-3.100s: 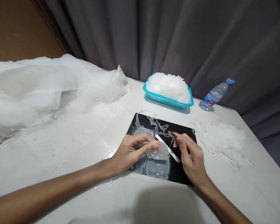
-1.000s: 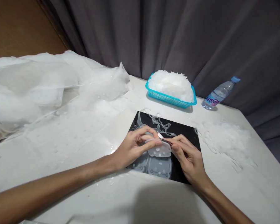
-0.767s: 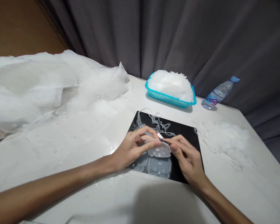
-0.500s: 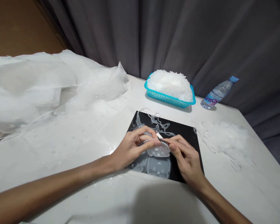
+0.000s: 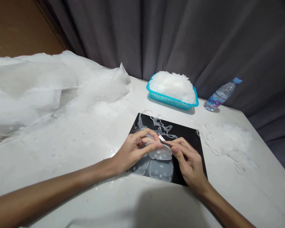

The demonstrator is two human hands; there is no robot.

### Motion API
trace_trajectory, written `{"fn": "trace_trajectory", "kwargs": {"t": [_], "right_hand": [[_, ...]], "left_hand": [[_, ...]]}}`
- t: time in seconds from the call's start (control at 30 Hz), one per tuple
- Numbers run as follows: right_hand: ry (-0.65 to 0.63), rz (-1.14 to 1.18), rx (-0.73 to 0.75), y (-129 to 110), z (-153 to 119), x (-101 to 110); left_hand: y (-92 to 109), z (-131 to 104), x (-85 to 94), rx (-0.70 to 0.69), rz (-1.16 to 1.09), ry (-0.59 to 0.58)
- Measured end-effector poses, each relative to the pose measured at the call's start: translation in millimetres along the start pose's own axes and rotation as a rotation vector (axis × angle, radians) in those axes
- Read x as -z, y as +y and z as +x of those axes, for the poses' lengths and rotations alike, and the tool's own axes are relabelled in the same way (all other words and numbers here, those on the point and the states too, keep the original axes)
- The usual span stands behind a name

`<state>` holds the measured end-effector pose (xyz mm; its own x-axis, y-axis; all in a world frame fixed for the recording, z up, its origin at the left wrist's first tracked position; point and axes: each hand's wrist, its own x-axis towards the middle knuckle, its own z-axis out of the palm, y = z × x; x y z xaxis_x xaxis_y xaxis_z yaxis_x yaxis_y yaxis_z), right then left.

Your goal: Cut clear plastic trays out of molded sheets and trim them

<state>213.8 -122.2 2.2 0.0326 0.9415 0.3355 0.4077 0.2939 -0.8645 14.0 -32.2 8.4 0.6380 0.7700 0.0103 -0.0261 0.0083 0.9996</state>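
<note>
Over a black mat [image 5: 188, 136], my left hand [image 5: 137, 148] pinches a translucent white piece [image 5: 160, 153] with pale dots between thumb and fingers. My right hand [image 5: 188, 160] grips a thin dark tool [image 5: 165, 144] with a white tip, which touches the top edge of that piece. Flat translucent pieces [image 5: 161, 169] with holes and round marks lie on the mat below the hands. Thin curled clear scraps [image 5: 165, 126] lie at the mat's back edge.
A blue basket [image 5: 172, 100] heaped with white pieces stands at the back, with a water bottle [image 5: 219, 96] right of it. Clear scraps [image 5: 232, 142] lie in a pile on the right. Large plastic bags [image 5: 49, 85] cover the left side of the white table [image 5: 104, 196].
</note>
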Motion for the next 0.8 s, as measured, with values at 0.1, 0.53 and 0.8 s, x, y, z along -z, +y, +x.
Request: {"fn": "trace_trajectory", "kwargs": {"t": [0.1,0.53,0.8], "right_hand": [[-0.002,0.002,0.0,1.2,0.0,-0.4],[-0.003,0.011,0.022,-0.3,-0.3,-0.2],[0.043,-0.012,0.044,1.5,-0.7,-2.8]], "left_hand": [[-0.1,0.1,0.1,-0.001,-0.013,-0.007],[1.6,1.7,-1.3,-0.009,-0.062,-0.017],[1.1,0.8,-0.1,0.004,-0.054,-0.012]]}}
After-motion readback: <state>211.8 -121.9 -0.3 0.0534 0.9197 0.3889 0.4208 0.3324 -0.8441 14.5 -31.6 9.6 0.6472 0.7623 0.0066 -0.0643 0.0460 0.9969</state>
